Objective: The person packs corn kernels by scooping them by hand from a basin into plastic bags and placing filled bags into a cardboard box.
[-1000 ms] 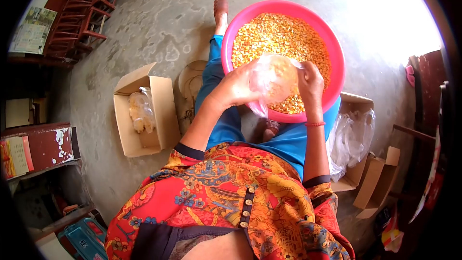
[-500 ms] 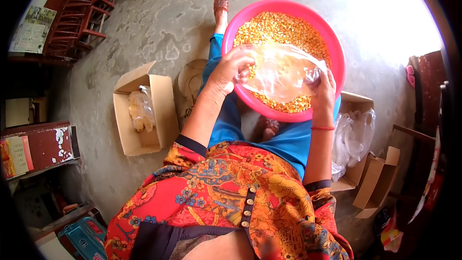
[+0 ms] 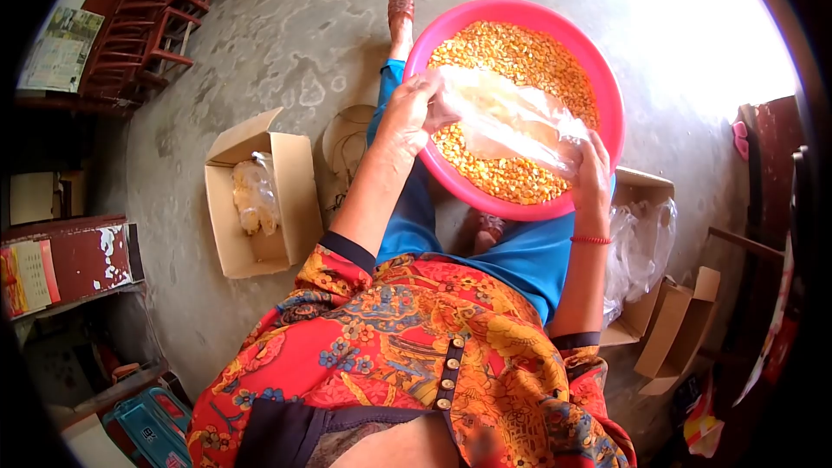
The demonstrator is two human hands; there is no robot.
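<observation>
A clear plastic bag [image 3: 511, 117] is stretched between my two hands above a pink basin [image 3: 612, 95]. My left hand [image 3: 409, 113] is closed on the bag's left end, over the basin's left rim. At the bag's other end, my right hand [image 3: 591, 172] grips the plastic near the right side of the basin. Yellow corn kernels [image 3: 503, 48] fill much of the basin, which rests at my legs. Glare on the plastic hides whether anything is inside.
An open cardboard box [image 3: 299, 199] on the left holds a filled plastic bag [image 3: 254, 195]. To the right, another box [image 3: 641, 182] contains clear bags [image 3: 637, 251], beside a smaller carton [image 3: 680, 334]. Red wooden chairs [image 3: 143, 30] stand at the upper left.
The bag has gone from bunched to stretched out lengthwise between my hands. My left hand has moved up and left; my right hand has moved right and down.
</observation>
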